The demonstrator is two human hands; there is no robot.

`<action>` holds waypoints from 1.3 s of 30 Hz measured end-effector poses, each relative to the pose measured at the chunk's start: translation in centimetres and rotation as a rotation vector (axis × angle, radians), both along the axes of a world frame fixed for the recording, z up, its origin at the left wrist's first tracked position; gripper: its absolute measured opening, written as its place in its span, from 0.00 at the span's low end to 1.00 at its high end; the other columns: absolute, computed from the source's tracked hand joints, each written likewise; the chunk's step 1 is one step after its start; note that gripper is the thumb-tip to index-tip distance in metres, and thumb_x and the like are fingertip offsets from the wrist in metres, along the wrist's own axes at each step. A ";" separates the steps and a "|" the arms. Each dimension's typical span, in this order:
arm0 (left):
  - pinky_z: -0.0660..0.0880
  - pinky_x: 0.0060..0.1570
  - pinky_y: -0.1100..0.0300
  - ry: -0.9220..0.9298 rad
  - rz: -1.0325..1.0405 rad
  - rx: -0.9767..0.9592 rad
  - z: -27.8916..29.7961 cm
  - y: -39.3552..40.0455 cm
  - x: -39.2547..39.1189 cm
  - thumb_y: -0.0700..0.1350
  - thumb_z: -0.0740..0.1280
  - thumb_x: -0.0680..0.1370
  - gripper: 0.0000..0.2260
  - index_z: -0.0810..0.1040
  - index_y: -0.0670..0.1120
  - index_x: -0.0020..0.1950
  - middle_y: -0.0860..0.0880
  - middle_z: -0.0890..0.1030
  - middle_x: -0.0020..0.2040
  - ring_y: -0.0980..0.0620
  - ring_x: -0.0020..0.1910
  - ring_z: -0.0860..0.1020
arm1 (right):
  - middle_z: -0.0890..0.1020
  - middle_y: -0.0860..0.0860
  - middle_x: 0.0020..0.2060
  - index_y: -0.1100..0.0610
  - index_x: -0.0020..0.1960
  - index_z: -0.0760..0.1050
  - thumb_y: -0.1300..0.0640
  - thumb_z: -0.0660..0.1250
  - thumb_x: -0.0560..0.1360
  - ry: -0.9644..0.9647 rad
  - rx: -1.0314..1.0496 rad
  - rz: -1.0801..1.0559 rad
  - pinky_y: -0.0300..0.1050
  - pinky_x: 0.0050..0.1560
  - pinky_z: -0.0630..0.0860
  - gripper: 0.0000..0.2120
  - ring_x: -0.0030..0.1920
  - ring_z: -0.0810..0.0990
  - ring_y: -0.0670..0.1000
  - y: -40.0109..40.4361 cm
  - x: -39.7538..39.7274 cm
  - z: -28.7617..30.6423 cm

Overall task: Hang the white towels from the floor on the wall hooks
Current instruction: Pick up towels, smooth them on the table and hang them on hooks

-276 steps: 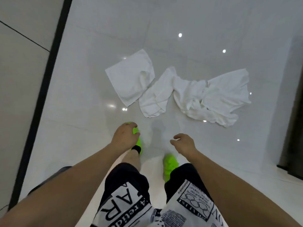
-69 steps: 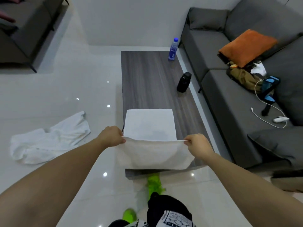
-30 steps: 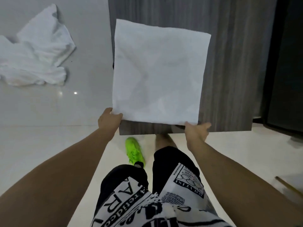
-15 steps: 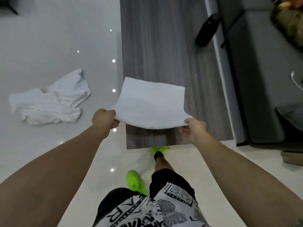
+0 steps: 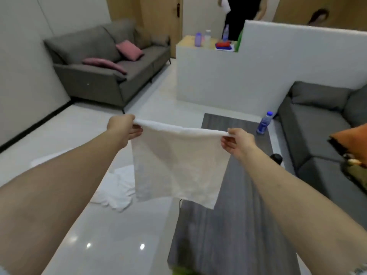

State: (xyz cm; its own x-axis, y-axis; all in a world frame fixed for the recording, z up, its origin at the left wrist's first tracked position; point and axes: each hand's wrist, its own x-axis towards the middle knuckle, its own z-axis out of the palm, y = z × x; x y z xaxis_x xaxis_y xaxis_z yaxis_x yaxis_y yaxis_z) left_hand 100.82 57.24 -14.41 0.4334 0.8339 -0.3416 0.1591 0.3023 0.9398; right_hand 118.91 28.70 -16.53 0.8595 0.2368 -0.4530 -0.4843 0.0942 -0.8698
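A square white towel [image 5: 178, 165] hangs in the air in front of me, stretched by its top edge. My left hand [image 5: 124, 128] pinches its top left corner and my right hand [image 5: 237, 142] pinches its top right corner. The towel hangs over the near left part of the dark wooden coffee table [image 5: 234, 225]. A crumpled white towel [image 5: 117, 189] lies on the glossy floor to the left, partly hidden behind the held one and my left arm. No wall hooks are in view.
A grey sofa [image 5: 103, 66] with pink cushions stands at the back left. A second grey sofa [image 5: 321, 132] with an orange cushion runs along the right. A blue-capped water bottle [image 5: 264, 123] and a dark bottle [image 5: 277, 158] stand on the table. A white partition [image 5: 258, 68] and a person are beyond.
The towel has been lifted off the table and now hangs upright from both hands. My view has tilted up from the floor to the room.
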 end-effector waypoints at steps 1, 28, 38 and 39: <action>0.81 0.33 0.55 -0.017 0.060 0.010 1.2 1.0 -0.8 0.39 0.63 0.77 0.12 0.73 0.35 0.58 0.35 0.81 0.48 0.41 0.38 0.85 | 0.80 0.61 0.38 0.65 0.53 0.74 0.65 0.67 0.75 -0.022 0.007 0.027 0.47 0.35 0.81 0.08 0.35 0.81 0.55 1.8 0.3 1.2; 0.68 0.42 0.59 0.779 1.209 0.562 14.2 4.9 -61.6 0.54 0.74 0.71 0.10 0.80 0.50 0.43 0.47 0.79 0.44 0.45 0.46 0.77 | 0.82 0.49 0.35 0.53 0.39 0.79 0.46 0.73 0.71 -1.177 0.004 1.216 0.50 0.48 0.79 0.11 0.43 0.81 0.54 39.4 -49.3 14.9; 0.67 0.33 0.57 1.143 1.168 0.657 17.3 -4.0 -90.4 0.47 0.69 0.75 0.09 0.71 0.48 0.39 0.47 0.77 0.38 0.45 0.40 0.74 | 0.75 0.52 0.41 0.56 0.40 0.71 0.53 0.67 0.77 -1.581 0.220 1.422 0.45 0.42 0.68 0.10 0.44 0.74 0.56 42.8 -82.1 18.4; 0.68 0.34 0.57 1.149 1.211 0.631 17.6 -5.4 -92.6 0.47 0.69 0.74 0.09 0.71 0.48 0.39 0.47 0.77 0.38 0.45 0.40 0.74 | 0.76 0.52 0.39 0.56 0.40 0.70 0.54 0.66 0.77 -1.567 0.266 1.478 0.46 0.40 0.68 0.10 0.43 0.75 0.57 42.8 -85.1 18.8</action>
State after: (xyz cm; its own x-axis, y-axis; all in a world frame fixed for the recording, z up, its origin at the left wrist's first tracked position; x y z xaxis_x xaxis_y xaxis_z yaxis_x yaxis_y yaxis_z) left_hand 8.19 51.80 3.14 -0.6633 0.5864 0.4649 0.7381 0.4102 0.5357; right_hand 33.76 71.46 2.32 -0.4203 0.8178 0.3931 0.6009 0.5755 -0.5547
